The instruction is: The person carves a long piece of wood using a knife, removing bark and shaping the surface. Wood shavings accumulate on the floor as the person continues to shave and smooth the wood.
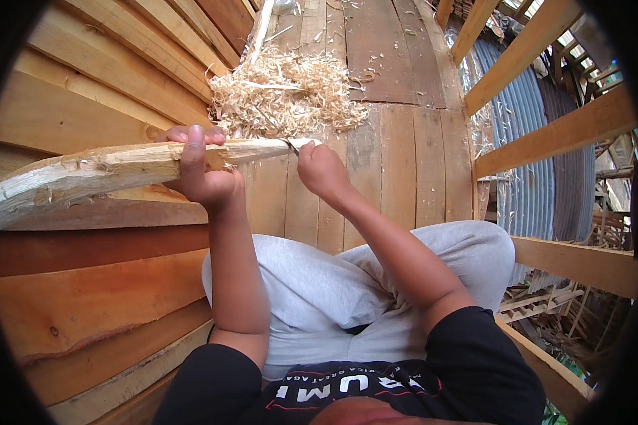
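Note:
A long pale piece of wood (99,170) with a rough, partly shaved surface runs from the left rim to the middle of the view. My left hand (204,166) is closed round it from below, with the thumb standing up on the near side and fingers on the far side. Toward the right the wood narrows to a whittled end. There my right hand (321,168) makes a fist on a knife (291,146), whose short dark blade lies across the thin end. Its handle is mostly hidden in the fist.
Curled wood shavings (290,92) lie heaped on the plank floor (397,163) beyond my hands. A board wall (64,290) rises close on the left. On the right stands a wooden railing (546,152), with corrugated metal sheets (539,127) below. My crossed legs (298,283) are in front.

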A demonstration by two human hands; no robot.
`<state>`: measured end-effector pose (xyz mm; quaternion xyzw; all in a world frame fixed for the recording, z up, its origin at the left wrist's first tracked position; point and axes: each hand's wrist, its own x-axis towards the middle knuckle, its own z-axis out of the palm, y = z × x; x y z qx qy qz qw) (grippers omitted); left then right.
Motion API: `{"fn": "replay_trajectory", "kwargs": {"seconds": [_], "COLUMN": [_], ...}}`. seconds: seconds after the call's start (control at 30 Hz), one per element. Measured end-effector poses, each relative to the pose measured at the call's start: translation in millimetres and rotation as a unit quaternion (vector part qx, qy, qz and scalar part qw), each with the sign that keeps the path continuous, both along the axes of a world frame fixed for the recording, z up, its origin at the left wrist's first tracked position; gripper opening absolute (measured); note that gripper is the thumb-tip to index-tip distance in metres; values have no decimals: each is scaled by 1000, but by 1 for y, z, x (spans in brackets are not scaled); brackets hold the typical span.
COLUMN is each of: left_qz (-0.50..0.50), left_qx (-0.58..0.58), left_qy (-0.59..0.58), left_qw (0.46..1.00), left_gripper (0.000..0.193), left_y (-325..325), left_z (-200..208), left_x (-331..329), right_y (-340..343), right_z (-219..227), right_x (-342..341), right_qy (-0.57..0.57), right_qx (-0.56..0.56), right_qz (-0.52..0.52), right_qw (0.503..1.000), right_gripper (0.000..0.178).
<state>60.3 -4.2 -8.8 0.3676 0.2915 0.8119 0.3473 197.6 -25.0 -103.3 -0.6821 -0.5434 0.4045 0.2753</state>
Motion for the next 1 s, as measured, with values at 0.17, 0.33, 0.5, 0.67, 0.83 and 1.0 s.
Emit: {"fn": "replay_trajectory", "kwargs": {"seconds": [0.17, 0.33, 0.5, 0.67, 0.83, 1.0], "left_qz": [-46, 80, 100, 116, 113, 138], "left_qx": [60, -30, -25, -42, -49, -61], "left_qy": [7, 43, 35, 26, 21, 21], "left_qw": [997, 995, 994, 992, 992, 988], "left_gripper": [24, 17, 17, 16, 15, 16], "left_y": [2, 1, 4, 3, 4, 6], "left_z": [4, 2, 10, 3, 10, 8], "left_x": [12, 3, 11, 4, 10, 1], "right_y": [16, 7, 16, 4, 20, 3], "right_z": [-89, 16, -65, 16, -89, -7], "right_x": [27, -2, 19, -15, 15, -17], "right_qy": [-70, -2, -30, 40, -73, 38], "right_qx": [47, -52, -17, 5, 14, 117], "right_qz": [5, 48, 6, 61, 3, 77], "right_qw": [996, 998, 999, 997, 997, 989], "right_gripper": [53, 48, 49, 49, 52, 55]}}
